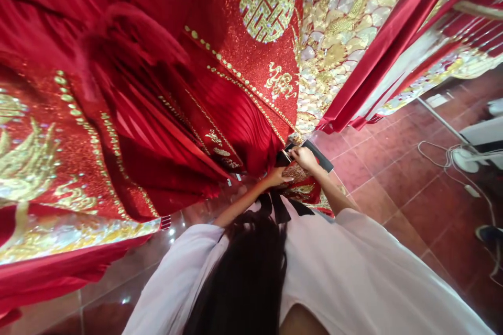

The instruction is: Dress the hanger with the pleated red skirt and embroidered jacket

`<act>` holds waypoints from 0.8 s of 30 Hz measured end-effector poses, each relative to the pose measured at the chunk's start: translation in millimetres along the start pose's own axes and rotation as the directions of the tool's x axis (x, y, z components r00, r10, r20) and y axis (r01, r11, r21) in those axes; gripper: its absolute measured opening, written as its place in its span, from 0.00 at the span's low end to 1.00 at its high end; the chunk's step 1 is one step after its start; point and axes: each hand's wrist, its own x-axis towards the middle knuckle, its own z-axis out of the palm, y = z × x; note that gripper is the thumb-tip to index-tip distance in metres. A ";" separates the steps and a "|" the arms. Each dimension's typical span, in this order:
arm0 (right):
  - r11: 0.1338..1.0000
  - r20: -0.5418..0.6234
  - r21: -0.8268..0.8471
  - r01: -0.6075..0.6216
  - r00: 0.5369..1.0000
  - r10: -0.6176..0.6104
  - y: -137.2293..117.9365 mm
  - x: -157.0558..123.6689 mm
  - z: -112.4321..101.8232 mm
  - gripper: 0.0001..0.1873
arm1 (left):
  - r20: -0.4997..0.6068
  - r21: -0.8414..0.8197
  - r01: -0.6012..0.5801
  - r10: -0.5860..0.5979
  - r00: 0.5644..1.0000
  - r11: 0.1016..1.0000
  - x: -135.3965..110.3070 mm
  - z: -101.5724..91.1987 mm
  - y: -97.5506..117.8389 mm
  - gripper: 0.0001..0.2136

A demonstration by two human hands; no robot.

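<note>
In the head view, red and gold embroidered cloth (301,180) lies close in front of my body, below a large hanging red garment (255,115). My left hand (278,177) grips the left edge of this cloth, thumb on top. Just above and to the right, my right hand (304,158) is closed in a pinch at the cloth's upper edge. A thin pale strip (286,155) shows beside its fingertips; whether the fingers hold it, I cannot tell. Something flat and dark (324,159) lies behind my right wrist.
Sequined red panels with gold beading (220,57) hang close ahead and to the left. Gold scale-patterned fabric (341,26) and a red drape (377,57) hang on the right. A white stand base (463,159) and a loose cable (444,165) rest on the red tiled floor (404,183).
</note>
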 end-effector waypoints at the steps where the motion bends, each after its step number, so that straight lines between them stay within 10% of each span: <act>1: 1.000 -0.009 -0.018 0.005 1.000 -0.005 -7.1 -5.1 -9.6 0.19 | -0.007 0.054 -0.003 0.003 1.000 0.999 -5.7 -5.1 4.7 0.16; 4: 0.985 0.077 -0.035 0.169 0.983 -0.166 -27.2 -22.3 -49.2 0.23 | -0.055 0.213 -0.031 0.044 0.998 0.977 -34.3 -29.7 26.0 0.10; 7: 0.865 0.329 0.121 0.487 0.802 -0.498 -45.1 -31.2 -93.6 0.24 | -0.136 0.505 -0.162 0.263 0.955 0.848 -78.4 -56.6 57.7 0.14; 10: 0.693 0.435 0.300 0.656 0.553 -0.711 -66.3 -23.8 -125.5 0.26 | -0.151 0.829 -0.234 0.606 0.781 0.507 -124.4 -75.5 91.2 0.15; 13: 0.577 0.448 0.275 0.769 0.429 -0.784 -95.3 -11.1 -143.0 0.23 | -0.181 0.923 -0.155 0.752 0.634 0.353 -162.1 -88.5 116.1 0.12; 17: 0.371 0.292 -0.009 0.929 0.357 -0.887 -141.3 -16.6 -167.6 0.18 | -0.344 0.913 -0.040 0.820 0.457 0.405 -203.1 -102.1 133.0 0.09; 20: 0.191 -0.075 -0.308 0.932 0.176 -0.981 -171.7 -36.2 -190.6 0.19 | -0.553 0.825 0.048 0.786 0.276 0.563 -229.8 -107.0 143.5 0.08; 22: 0.140 -0.251 -0.440 0.887 0.028 -0.968 -189.2 -47.8 -199.7 0.19 | -0.677 0.724 0.092 0.680 0.283 0.683 -242.5 -106.8 152.1 0.10; 24: 0.137 -0.300 -0.487 0.863 -0.018 -0.954 -206.2 -55.2 -199.2 0.21 | -0.755 0.616 0.094 0.553 0.353 0.782 -247.5 -103.8 159.3 0.14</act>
